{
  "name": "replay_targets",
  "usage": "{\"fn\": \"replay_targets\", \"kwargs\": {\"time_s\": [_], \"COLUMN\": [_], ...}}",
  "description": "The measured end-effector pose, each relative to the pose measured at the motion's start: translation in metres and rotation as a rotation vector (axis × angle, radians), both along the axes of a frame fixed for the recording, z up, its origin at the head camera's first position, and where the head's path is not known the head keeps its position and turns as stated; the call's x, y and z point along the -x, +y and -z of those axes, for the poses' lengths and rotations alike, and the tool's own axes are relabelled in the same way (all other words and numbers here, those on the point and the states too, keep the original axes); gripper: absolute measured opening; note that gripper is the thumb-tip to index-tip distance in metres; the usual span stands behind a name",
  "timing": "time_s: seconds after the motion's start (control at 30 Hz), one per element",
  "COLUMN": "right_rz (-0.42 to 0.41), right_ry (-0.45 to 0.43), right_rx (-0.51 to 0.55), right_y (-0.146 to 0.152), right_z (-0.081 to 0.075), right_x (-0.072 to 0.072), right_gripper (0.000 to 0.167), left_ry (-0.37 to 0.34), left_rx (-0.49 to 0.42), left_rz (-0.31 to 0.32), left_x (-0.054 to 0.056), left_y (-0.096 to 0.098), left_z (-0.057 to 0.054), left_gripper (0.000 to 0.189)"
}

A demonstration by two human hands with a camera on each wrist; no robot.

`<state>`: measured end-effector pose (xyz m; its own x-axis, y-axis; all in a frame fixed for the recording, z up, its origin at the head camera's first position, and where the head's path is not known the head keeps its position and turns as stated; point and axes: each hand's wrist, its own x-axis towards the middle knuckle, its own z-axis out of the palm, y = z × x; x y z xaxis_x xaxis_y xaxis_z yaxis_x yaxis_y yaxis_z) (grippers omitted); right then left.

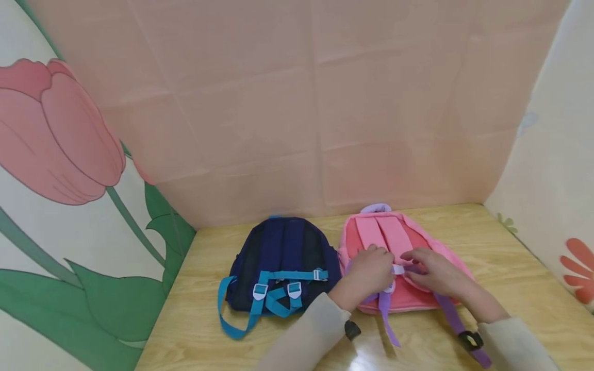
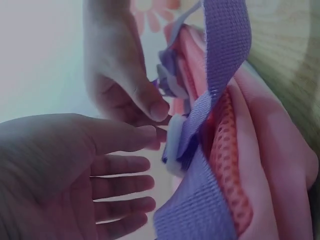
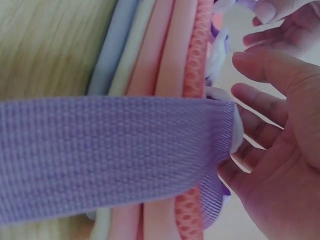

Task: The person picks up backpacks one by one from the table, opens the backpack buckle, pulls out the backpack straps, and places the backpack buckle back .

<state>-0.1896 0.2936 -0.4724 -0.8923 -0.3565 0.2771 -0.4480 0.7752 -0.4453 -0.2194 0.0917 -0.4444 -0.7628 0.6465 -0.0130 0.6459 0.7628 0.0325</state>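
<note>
A pink backpack lies with its straps up on the wooden table. Its purple webbing carries a white buckle near the middle. My left hand is over the backpack's left part, its fingers extended beside a white buckle in the left wrist view. Opposite it, my right hand comes in from the right, fingers loosely bent. In the right wrist view, the fingertips of my right hand are at the purple strap and a white plastic piece; whether they touch is hard to tell.
To the left, a dark blue backpack with bright blue straps lies against the pink one. Purple strap ends hang toward the table's front. A plain pinkish sheet rises behind the table, with flower-patterned walls at both sides.
</note>
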Motion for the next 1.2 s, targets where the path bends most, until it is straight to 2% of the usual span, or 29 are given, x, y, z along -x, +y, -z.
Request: {"fn": "replay_targets", "kwargs": {"time_s": [0.1, 0.2, 0.47, 0.6, 0.8, 1.03, 1.2], "right_rz": [-0.028, -0.042, -0.064, -0.081, -0.078, -0.027, -0.060], "right_ry": [0.017, 0.054, 0.162, 0.185, 0.191, 0.112, 0.160], "right_rx": [0.016, 0.007, -0.034, -0.045, -0.020, -0.041, -0.026], "right_y": [0.000, 0.000, 0.001, -0.001, -0.003, -0.002, -0.001], "right_z": [0.003, 0.008, 0.021, 0.029, 0.030, 0.026, 0.024], "right_x": [0.002, 0.005, 0.011, 0.014, 0.013, 0.011, 0.014], "right_gripper": [0.034, 0.032, 0.029, 0.028, 0.026, 0.022, 0.022], "left_ry": [-0.024, -0.003, 0.028, 0.045, 0.055, 0.024, -0.014], "left_rx": [0.007, 0.021, 0.006, 0.001, -0.039, -0.114, -0.166], "left_rz": [-0.038, -0.053, -0.060, -0.071, -0.046, -0.064, -0.070], "left_x": [0.002, 0.003, 0.007, 0.009, 0.009, 0.009, 0.011], "left_y": [0.008, 0.013, 0.019, 0.018, 0.017, 0.011, 0.004], "left_z": [0.004, 0.008, 0.019, 0.026, 0.032, 0.029, 0.028], "left_gripper": [0.025, 0.022, 0.019, 0.019, 0.011, 0.011, 0.014]}}
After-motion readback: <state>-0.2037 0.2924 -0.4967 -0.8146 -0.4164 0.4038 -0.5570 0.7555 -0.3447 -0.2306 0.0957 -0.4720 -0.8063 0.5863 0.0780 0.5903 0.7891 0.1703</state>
